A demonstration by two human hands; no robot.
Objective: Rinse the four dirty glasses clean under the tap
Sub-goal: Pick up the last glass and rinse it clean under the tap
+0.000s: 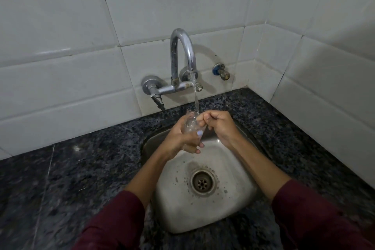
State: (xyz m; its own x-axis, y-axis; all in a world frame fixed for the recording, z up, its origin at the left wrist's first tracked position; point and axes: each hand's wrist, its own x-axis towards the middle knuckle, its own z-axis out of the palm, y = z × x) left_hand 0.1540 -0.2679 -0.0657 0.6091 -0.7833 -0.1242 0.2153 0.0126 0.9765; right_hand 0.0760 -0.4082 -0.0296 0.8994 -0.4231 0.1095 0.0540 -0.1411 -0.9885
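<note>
both forearms over sink (239, 215), left hand (178, 138) around glass (190, 124), right hand (219, 126) fisted

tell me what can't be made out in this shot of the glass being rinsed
- Head view: the glass is mostly covered by the left hand and the right hand, so how clean it is cannot be judged.
- Head view: only one glass shows; the other three are nowhere in the frame.
- Head view: the right fingertips are curled at the rim, hiding whether they reach inside.
- Head view: the counter is blurred towards the lower edges.
</note>
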